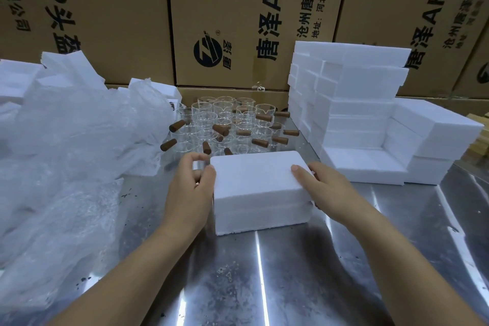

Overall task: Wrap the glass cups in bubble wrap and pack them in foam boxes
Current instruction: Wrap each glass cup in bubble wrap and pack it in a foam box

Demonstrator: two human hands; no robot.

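A closed white foam box (254,180), lid on base, sits on the steel table (277,278) in front of me. My left hand (190,193) lies against its left end with curled fingers and the thumb at the top corner. My right hand (325,188) grips the right end, thumb on the lid and fingers down the side. Behind the box stand several clear glass cups (227,124) with brown wooden handles. A heap of bubble wrap (79,140) lies to the left.
A tall stack of white foam boxes (357,103) rises at the right, with lower ones beside it (434,135). More foam pieces (16,79) lie behind the wrap. Large cardboard cartons (225,8) wall off the back of the table.
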